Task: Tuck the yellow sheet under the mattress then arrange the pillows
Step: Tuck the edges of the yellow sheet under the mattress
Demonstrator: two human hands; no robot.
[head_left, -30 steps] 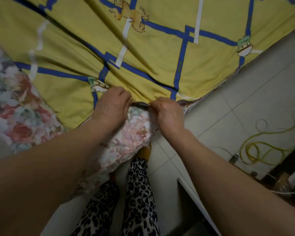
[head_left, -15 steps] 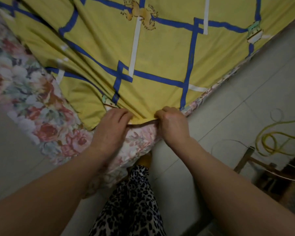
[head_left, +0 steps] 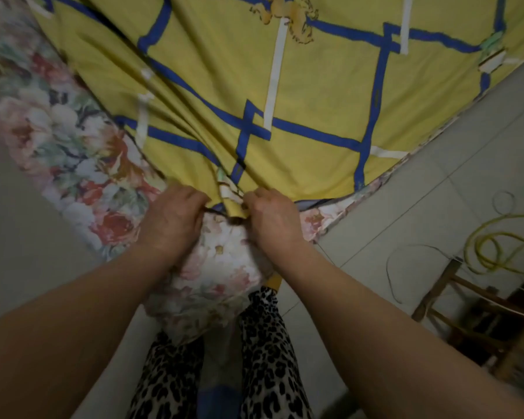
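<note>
One yellow sheet (head_left: 300,95) lay spread over the floral mattress (head_left: 58,140), its gathered corner pointing down toward the person. Two hands met there: left hand (head_left: 171,220) and right hand (head_left: 273,220), each grip clenched on the sheet's corner edge.

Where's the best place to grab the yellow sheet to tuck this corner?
Probably the bunched corner tip of the yellow sheet, pinched from both sides, left hand and right hand. The folds converge there over the floral mattress corner, so pulling down and under should draw in the slack.
</note>
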